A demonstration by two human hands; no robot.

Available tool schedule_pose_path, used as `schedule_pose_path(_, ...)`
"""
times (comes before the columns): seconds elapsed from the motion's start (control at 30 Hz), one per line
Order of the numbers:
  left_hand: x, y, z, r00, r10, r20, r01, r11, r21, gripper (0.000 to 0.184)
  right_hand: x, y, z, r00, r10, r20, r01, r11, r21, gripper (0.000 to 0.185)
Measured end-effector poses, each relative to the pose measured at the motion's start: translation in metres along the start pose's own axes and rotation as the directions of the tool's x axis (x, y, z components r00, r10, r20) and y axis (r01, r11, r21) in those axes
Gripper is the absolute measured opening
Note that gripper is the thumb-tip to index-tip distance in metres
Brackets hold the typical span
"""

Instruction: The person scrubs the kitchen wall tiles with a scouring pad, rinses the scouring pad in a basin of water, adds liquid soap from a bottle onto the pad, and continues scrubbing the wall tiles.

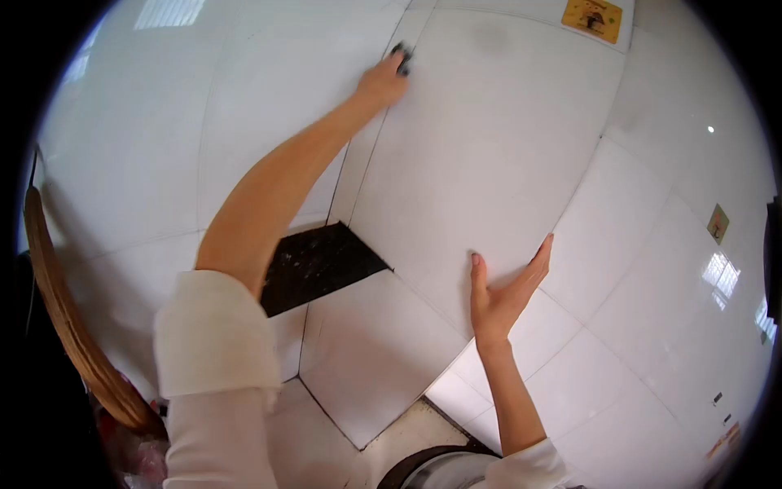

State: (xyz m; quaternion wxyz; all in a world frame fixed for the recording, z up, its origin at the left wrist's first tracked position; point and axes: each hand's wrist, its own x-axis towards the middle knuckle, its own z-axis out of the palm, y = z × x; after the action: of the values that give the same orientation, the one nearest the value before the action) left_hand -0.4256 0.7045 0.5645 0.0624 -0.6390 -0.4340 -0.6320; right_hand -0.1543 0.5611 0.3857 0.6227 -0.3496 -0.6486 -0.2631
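Pressing or moving a small dark item [402, 59] at the narrow white strip [371, 153] beside the tall white panel [481, 122], as judged from the head view. Holding it in the left hand [383, 84], with fingers bent closely round it and arm stretched far up. Cannot tell what it is, nor how firmly it bears on the surface; blurred there. Bracing, apparently, with the right hand [498, 306]: spread wide, thumb apart from the fingers, holding nothing, set low on the panel near its right-hand edge. Judged to be at a step of working along the joint at full reach, with the other palm for support. Calling, in judgement, for light and even pressure from the left hand, a close line to the joint, and no slipping of the right palm on the smooth face.

Noted of the surface: white, glossy, with thin dark joints and a faint grey smudge high on the panel. Found below the strip: a dark recessed area [322, 265] with pale specks, and under it a lower white block [379, 350]. Cannot confirm depth of the recess.

Noted of the room: white tiled surfaces to both sides, with window-like reflections. Seen also: an orange-yellow sticker [593, 19] at the top, a small greenish card [717, 224] far right, and a long brown wooden piece [81, 338] leaning or standing at far left; cannot tell which.
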Motion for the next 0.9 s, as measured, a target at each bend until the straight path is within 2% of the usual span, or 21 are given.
schedule_pose_path(0.03, 0.018, 0.02, 0.004, 0.997, -0.076, 0.025, 0.079, 0.981, -0.175, 0.058, 0.0, 0.001, 0.002, 1.0, -0.009, -0.01, 0.009, 1.0, 0.005, 0.09)
schedule_pose_path(0.07, 0.023, 0.032, 0.026, 0.98, 0.086, -0.18, -0.08, 0.996, 0.039, 0.06, 0.0, 0.003, 0.001, 1.0, -0.015, -0.006, 0.015, 1.0, 0.007, 0.09)
schedule_pose_path(0.1, 0.017, 0.05, 0.042, 0.904, 0.27, -0.332, -0.178, 0.943, 0.282, 0.063, 0.0, 0.005, -0.001, 1.0, -0.015, 0.001, 0.015, 1.0, 0.001, 0.09)
schedule_pose_path(0.13, 0.004, 0.061, 0.052, 0.927, 0.293, -0.233, -0.254, 0.949, 0.185, 0.074, 0.0, 0.004, -0.003, 1.0, -0.017, 0.002, 0.017, 1.0, 0.007, 0.09)
schedule_pose_path(0.17, -0.017, 0.056, 0.064, 0.808, 0.566, -0.161, -0.541, 0.822, 0.177, 0.074, 0.0, 0.002, 0.0, 1.0, -0.021, -0.004, 0.021, 1.0, 0.023, 0.089)
schedule_pose_path(0.23, -0.123, 0.088, 0.053, 0.751, 0.66, 0.028, -0.649, 0.729, 0.217, 0.073, -0.001, 0.002, 0.003, 1.0, -0.016, -0.008, 0.016, 0.999, 0.039, 0.089)
schedule_pose_path(0.27, -0.156, 0.094, 0.045, 0.717, 0.686, 0.122, -0.696, 0.698, 0.165, 0.071, 0.0, 0.002, 0.001, 1.0, -0.02, -0.006, 0.02, 0.999, 0.041, 0.089)
schedule_pose_path(0.3, -0.168, 0.094, 0.038, 0.667, 0.715, 0.209, -0.743, 0.66, 0.115, 0.07, 0.002, 0.003, 0.001, 0.999, -0.035, -0.012, 0.036, 0.999, 0.039, 0.089)
schedule_pose_path(0.33, -0.158, 0.092, 0.036, 0.663, 0.721, 0.202, -0.747, 0.655, 0.116, 0.07, 0.0, 0.003, 0.0, 1.0, -0.031, -0.001, 0.031, 0.999, 0.032, 0.088)
schedule_pose_path(0.4, -0.11, 0.079, 0.042, 0.67, 0.735, 0.107, -0.725, 0.616, 0.31, 0.066, 0.001, 0.002, 0.001, 1.0, -0.029, 0.0, 0.029, 0.999, 0.019, 0.088)
schedule_pose_path(0.43, -0.062, 0.07, 0.05, 0.717, 0.692, -0.089, -0.645, 0.706, 0.293, 0.06, 0.002, 0.002, 0.001, 1.0, -0.018, 0.009, 0.018, 0.999, 0.03, 0.088)
schedule_pose_path(0.47, -0.003, 0.055, 0.052, 0.696, 0.691, -0.194, -0.634, 0.719, 0.285, 0.054, 0.0, 0.001, 0.0, 1.0, -0.002, 0.026, 0.001, 0.999, 0.038, 0.088)
schedule_pose_path(0.5, 0.044, 0.043, 0.048, 0.743, 0.599, -0.3, -0.525, 0.799, 0.293, 0.053, -0.002, 0.002, -0.001, 1.0, -0.003, 0.026, 0.003, 1.0, 0.024, 0.088)
schedule_pose_path(0.53, 0.08, 0.041, 0.028, 0.924, 0.348, -0.16, -0.332, 0.936, 0.116, 0.055, -0.002, 0.003, -0.001, 0.999, -0.009, 0.032, 0.008, 1.0, 0.028, 0.088)
schedule_pose_path(0.57, 0.099, 0.05, 0.007, 0.989, 0.107, -0.098, -0.094, 0.987, 0.129, 0.055, 0.0, 0.003, -0.001, 0.999, -0.015, 0.038, 0.013, 0.999, 0.034, 0.088)
schedule_pose_path(0.63, 0.093, 0.048, -0.014, 0.992, -0.016, -0.122, 0.058, 0.936, 0.347, 0.053, 0.002, 0.004, 0.0, 0.999, -0.017, 0.033, 0.016, 1.0, 0.025, 0.089)
schedule_pose_path(0.7, 0.091, 0.034, -0.018, 0.988, 0.012, -0.154, 0.048, 0.925, 0.376, 0.05, 0.001, 0.004, 0.001, 0.999, -0.035, 0.025, 0.034, 0.998, 0.047, 0.089)
schedule_pose_path(0.77, 0.072, 0.022, -0.023, 0.999, 0.0, -0.037, 0.015, 0.913, 0.408, 0.05, 0.0, 0.006, 0.001, 0.999, -0.027, 0.018, 0.026, 0.999, 0.047, 0.089)
schedule_pose_path(0.83, 0.036, 0.001, -0.01, 0.995, -0.087, 0.054, 0.043, 0.833, 0.551, 0.061, -0.001, 0.006, 0.001, 1.0, -0.01, 0.011, 0.01, 0.998, 0.065, 0.089)
schedule_pose_path(0.87, 0.019, -0.009, -0.004, 0.995, -0.086, 0.055, 0.04, 0.825, 0.563, 0.061, 0.0, 0.006, 0.0, 1.0, -0.015, 0.013, 0.014, 0.998, 0.055, 0.089)
schedule_pose_path(0.9, 0.003, -0.019, 0.001, 0.998, -0.061, -0.012, 0.06, 0.874, 0.483, 0.063, 0.0, 0.006, 0.001, 1.0, -0.023, 0.017, 0.022, 0.999, 0.043, 0.089)
